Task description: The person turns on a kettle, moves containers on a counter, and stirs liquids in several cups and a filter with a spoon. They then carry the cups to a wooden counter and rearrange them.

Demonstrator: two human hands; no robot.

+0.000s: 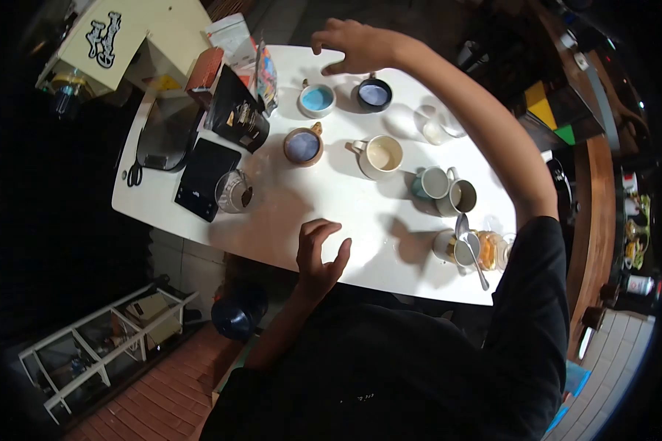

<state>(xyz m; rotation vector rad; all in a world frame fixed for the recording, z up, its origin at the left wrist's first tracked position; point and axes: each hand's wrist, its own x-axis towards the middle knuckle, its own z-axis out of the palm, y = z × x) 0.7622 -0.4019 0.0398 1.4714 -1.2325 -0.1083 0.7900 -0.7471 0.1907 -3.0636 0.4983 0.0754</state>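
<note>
My right hand [357, 48] is stretched over the far edge of the table, fingers bent and apart, with nothing seen in it. Just below it stand a white cup with blue inside [317, 100] and a dark cup with a bluish inside [374, 94]. My left hand [320, 253] hovers by the near edge, thumb and fingers loosely curled and apart, holding nothing. Beyond it are a brown cup [303, 147] with a knobbly handle and a cream mug [381, 157]. To its left, a clear glass [234, 192] with something dark inside stands beside a black scale [207, 178].
On the right stand a pale green mug [431, 182], a grey mug [460, 197], a cup with a spoon [472, 253] across it and an amber jar [493, 250]. A black pouch [239, 117], scissors [134, 174] and a cream machine [125, 44] occupy the left.
</note>
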